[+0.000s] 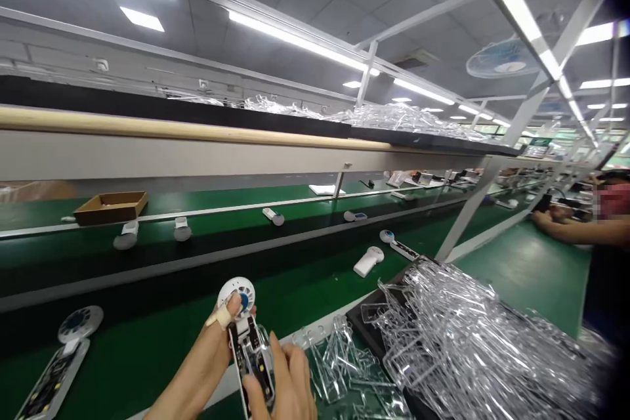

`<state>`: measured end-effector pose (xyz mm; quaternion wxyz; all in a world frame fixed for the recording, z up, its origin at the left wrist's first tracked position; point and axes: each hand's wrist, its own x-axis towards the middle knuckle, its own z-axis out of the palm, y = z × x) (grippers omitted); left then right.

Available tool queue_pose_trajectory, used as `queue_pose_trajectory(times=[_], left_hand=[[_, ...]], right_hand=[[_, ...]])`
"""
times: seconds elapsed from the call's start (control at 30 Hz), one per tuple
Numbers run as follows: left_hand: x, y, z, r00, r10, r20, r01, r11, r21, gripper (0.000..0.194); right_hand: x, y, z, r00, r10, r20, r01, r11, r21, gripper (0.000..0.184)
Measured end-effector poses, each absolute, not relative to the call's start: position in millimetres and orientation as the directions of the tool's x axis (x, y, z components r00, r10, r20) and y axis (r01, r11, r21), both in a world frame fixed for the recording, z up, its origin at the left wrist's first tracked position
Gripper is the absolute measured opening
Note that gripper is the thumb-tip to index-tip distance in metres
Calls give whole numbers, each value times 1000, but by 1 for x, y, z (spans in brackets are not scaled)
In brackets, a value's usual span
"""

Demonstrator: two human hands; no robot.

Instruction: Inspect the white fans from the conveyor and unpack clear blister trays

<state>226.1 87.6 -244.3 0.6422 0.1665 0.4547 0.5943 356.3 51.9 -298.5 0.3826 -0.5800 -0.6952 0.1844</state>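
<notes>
My left hand (pixel 216 335) is closed around a white handheld device (pixel 236 289) with a round slotted head and a blue centre. Its thumb, wrapped in a pale band, presses by the head. The device's body is uncovered and shows a dark circuit board. Over that body my right hand (pixel 288 384) closes its thumb and fingers on a clear plastic frame (pixel 263 341), which lies against the board; part of it is hidden by the fingers. Just right of this hand, several loose clear plastic frames (pixel 339 361) lie on the green surface.
A black tray (pixel 367 335) heaped with clear frames (pixel 472 335) stands at the right. More devices, like the uncovered one (pixel 73 348) at left and a white one (pixel 369 262), lie on the green belt. Above runs a shelf (pixel 197 154); a metal post (pixel 467 210) slants right. A person's arm (pixel 566 230) is farther right.
</notes>
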Motion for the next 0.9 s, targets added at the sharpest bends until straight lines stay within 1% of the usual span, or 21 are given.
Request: queue_pose_trajectory(times=[0.03, 0.1, 0.17, 0.23, 0.27, 0.33, 0.4, 0.47, 0.5, 0.57, 0.63, 0.67, 0.7, 0.77, 0.8, 0.83, 0.9], left_hand=[[228, 76, -240, -119, 903, -414, -650, 244, 720, 59], [231, 58, -232, -122, 888, -442, -681, 250, 688, 60], [231, 43, -226, -144, 893, -427, -646, 242, 724, 62], [228, 31, -220, -194, 903, -382, -564, 216, 797, 65], [226, 26, -216, -223, 907, -358, -532, 194, 824, 66], [222, 17, -211, -268, 901, -341, -528, 158, 834, 66], [219, 8, -208, -288, 894, -343, -579, 122, 806, 69], [214, -2, -210, -269, 906, -326, -612, 100, 784, 72], [212, -7, -212, -242, 920, -309, -607, 105, 788, 72], [205, -18, -216, -157, 939, -305, -554, 171, 815, 69], [199, -29, -219, -123, 936, -329, -452, 242, 858, 63], [197, -33, -220, -143, 931, -337, -400, 257, 880, 60], [196, -37, -220, -184, 926, -330, -350, 252, 902, 58], [198, -43, -218, -296, 920, -255, -254, 182, 950, 54], [201, -46, -216, -340, 918, -204, -213, 136, 967, 53], [204, -48, -215, -378, 913, -153, -180, 90, 980, 51], [210, -52, -213, -431, 898, -87, -155, 22, 988, 49]], right_hand=[[348, 50, -298, -36, 927, 373, 693, 292, -659, 48], [335, 42, -301, -49, 904, 424, 735, 320, -598, 50], [326, 32, -306, -54, 895, 443, 766, 322, -556, 56], [321, 22, -311, -57, 882, 468, 785, 329, -525, 63], [319, 17, -313, -57, 879, 473, 782, 334, -526, 66], [316, 9, -311, -64, 894, 444, 747, 338, -573, 65], [317, 1, -303, -86, 917, 391, 689, 338, -641, 59], [321, -6, -290, -134, 913, 386, 641, 377, -669, 54], [324, -10, -283, -166, 896, 411, 622, 419, -661, 53], [330, -17, -268, -254, 856, 451, 590, 506, -629, 53], [333, -22, -256, -357, 841, 406, 546, 541, -640, 52], [333, -23, -251, -369, 859, 356, 519, 508, -687, 50], [331, -22, -248, -342, 892, 296, 488, 438, -755, 47], [324, -16, -246, -195, 965, 177, 403, 243, -882, 38], [319, -11, -246, -102, 986, 131, 350, 159, -923, 37], [315, -7, -247, -31, 995, 100, 304, 105, -947, 41], [308, 0, -248, 40, 995, 88, 248, 75, -966, 48]])
